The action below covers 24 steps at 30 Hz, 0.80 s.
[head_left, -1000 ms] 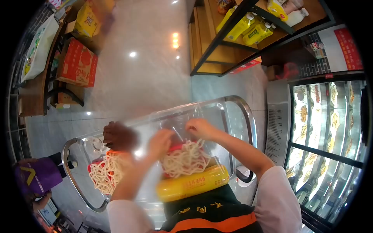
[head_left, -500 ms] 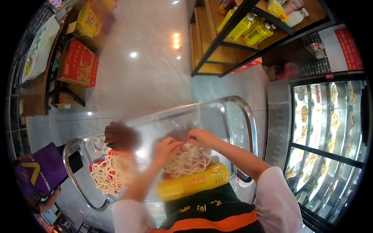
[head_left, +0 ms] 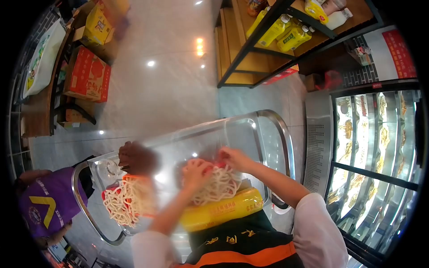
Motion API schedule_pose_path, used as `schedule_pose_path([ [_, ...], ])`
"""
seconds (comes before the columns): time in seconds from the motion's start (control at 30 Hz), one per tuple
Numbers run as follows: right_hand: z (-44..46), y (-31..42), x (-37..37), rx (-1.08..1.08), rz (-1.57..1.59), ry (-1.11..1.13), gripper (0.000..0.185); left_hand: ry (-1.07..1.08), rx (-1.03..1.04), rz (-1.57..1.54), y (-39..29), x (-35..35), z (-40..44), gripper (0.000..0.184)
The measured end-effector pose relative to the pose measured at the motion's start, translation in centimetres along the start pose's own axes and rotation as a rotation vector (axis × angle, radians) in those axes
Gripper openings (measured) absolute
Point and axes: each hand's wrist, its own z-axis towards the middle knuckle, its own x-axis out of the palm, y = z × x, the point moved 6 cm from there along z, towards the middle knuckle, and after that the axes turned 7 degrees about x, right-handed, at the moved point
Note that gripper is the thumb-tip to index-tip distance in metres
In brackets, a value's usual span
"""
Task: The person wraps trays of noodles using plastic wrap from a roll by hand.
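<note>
A red tray [head_left: 208, 170] heaped with thick white noodles [head_left: 217, 186] sits in front of me on a metal cart. My left hand [head_left: 196, 173] is closed at the tray's far left edge, fingers curled by the rim. At the far right edge, my right hand [head_left: 233, 159] is also closed, its fingertips on the red rim. Glare and blur hide whether clear film lies between the fingers. Against my apron lies a yellow roll of plastic wrap [head_left: 223, 209], just on the near side of the noodles.
More noodles [head_left: 121, 206] fill a second red tray on the cart's left. Behind them are a dark blurred object [head_left: 137, 158] and a clear container [head_left: 107, 169]. The metal cart [head_left: 286, 152] has raised rails. A person in purple [head_left: 47, 201] is at left; a display fridge [head_left: 375, 156] stands at right.
Both hands stay at the tray's far edge; the fingers shifted slightly, and more of the red rim shows. The person in purple has moved and turned at the left.
</note>
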Motion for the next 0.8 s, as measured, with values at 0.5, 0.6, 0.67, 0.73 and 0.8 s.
schedule_pose_path([
  [0.5,-4.9,-0.9,0.4,0.046,-0.127,-0.514,0.009,-0.044,0.111,-0.011,-0.7,-0.1,-0.3,0.015],
  [0.6,-5.0,-0.3,0.3,-0.056,-0.224,-0.487,0.008,-0.043,0.129,-0.008,-0.5,0.3,-0.6,0.014],
  [0.67,-4.6,0.8,0.1,-0.133,-0.28,-0.477,0.009,-0.085,0.124,0.052,-0.2,0.5,-0.7,0.02],
  [0.73,-4.4,3.6,-0.6,-0.304,-0.456,-0.535,0.01,-0.085,0.104,0.051,-0.6,0.2,-0.7,0.023],
  [0.8,-3.1,4.4,0.7,-0.357,-0.404,-0.405,0.009,-0.084,0.086,0.045,-0.8,0.1,-0.6,0.026],
])
